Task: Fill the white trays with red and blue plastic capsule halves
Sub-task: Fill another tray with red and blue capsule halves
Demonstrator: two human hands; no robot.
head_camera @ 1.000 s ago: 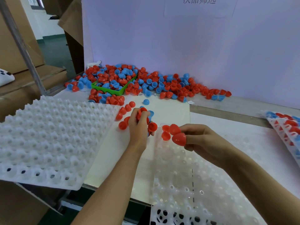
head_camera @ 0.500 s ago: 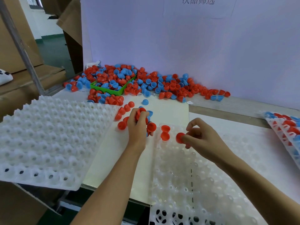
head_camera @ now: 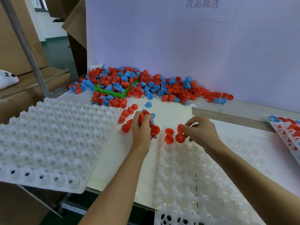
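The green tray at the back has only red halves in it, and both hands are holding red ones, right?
Not quite. The head view shows the green tray holds red and blue halves mixed together. The rest is right: the left hand grips red halves and the right hand pinches a red half.

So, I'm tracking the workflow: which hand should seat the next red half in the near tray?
Right hand: it pinches a red half right over the near tray. Left hand holds a stack beside it.
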